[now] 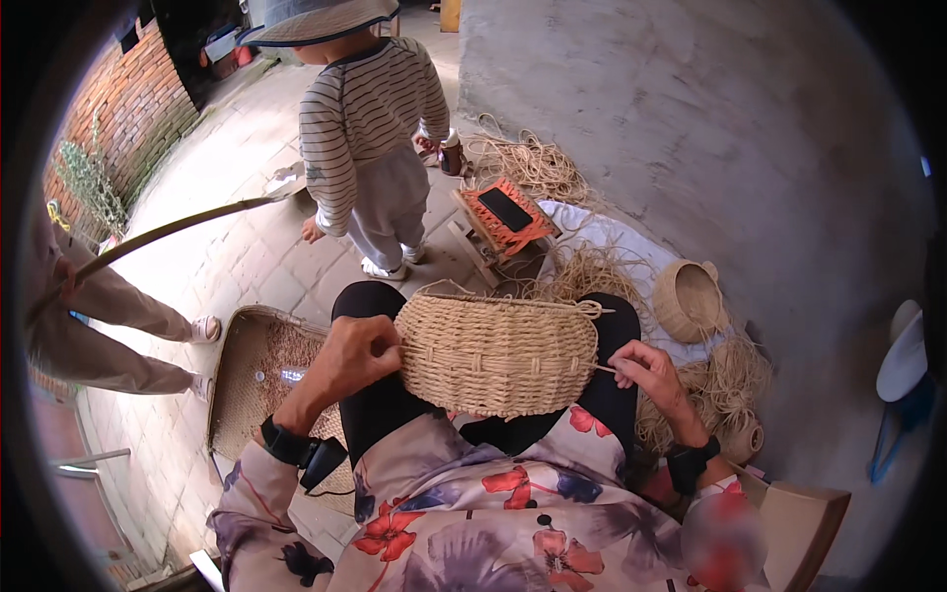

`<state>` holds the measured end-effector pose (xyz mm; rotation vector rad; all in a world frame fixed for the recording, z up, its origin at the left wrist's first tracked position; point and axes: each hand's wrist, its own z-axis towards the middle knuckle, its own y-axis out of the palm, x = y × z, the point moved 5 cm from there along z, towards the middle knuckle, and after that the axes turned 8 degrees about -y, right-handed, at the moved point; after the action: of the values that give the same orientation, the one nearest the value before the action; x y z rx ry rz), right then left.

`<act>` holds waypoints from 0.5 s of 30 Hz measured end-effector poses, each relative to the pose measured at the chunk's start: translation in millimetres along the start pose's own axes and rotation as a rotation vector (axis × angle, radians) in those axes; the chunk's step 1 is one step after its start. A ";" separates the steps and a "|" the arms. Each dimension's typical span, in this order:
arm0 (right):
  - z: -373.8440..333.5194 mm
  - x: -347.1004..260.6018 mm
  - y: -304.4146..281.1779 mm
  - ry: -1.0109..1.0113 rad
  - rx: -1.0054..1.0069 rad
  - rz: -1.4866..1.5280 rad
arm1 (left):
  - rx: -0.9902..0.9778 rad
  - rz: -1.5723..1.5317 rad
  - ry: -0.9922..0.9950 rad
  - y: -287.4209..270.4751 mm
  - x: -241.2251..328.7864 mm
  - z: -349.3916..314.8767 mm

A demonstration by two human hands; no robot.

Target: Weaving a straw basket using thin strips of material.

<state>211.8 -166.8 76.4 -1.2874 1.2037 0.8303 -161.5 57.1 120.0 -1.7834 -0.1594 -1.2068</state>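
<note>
A half-woven-looking straw basket (498, 355) rests on my lap, its side facing up toward me. At its left edge my left hand (363, 357) is closed, fingers curled against the weave. My right hand (646, 377) is off the basket's right side, thumb and finger pinching a thin straw cord (605, 369) that runs to the weave. Another pale, pointed strand end (606, 312) sticks out near the rim at the upper right. The inside of the basket is mostly hidden from me.
Ahead stands a person (370, 128) in a striped top; another person (109, 296) at the left holds a long pole (178, 224). A small stool (508, 217) carries a phone (504, 208). Straw bundles (533, 166) and a small basket (688, 299) lie right; a shallow woven tray (229, 395) sits left.
</note>
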 end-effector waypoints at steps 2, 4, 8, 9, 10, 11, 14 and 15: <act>-1.5 3.8 -2.4 -0.016 0.003 0.013 | 0.093 0.067 0.036 -10.7 -19.1 -7.3; -3.5 9.2 -5.4 0.002 0.031 0.008 | 0.279 0.245 -0.035 -37.4 -59.0 -13.2; -1.9 14.2 -7.5 0.001 0.035 0.002 | 0.661 0.444 -0.290 -117.8 -167.9 -61.0; -1.3 15.5 -9.1 0.029 0.054 -0.028 | 0.777 0.500 -0.310 -133.3 -191.5 -77.1; -0.4 14.1 -9.1 0.007 0.051 -0.015 | 0.824 0.508 -0.397 -146.0 -216.7 -93.1; 0.1 13.0 -10.3 0.003 0.062 -0.024 | 0.856 0.516 -0.536 -156.0 -240.9 -106.4; 2.7 9.2 -10.4 -0.009 0.087 -0.036 | 0.946 -0.837 -0.656 -157.1 -303.0 -124.9; 3.3 8.3 -9.6 -0.010 0.093 -0.038 | 0.915 -1.045 -0.470 -161.4 -300.8 -120.5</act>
<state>223.4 -166.4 70.5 -1.2256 1.1931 0.7440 -483.1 166.1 -5.5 -1.0573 -1.7731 -1.0284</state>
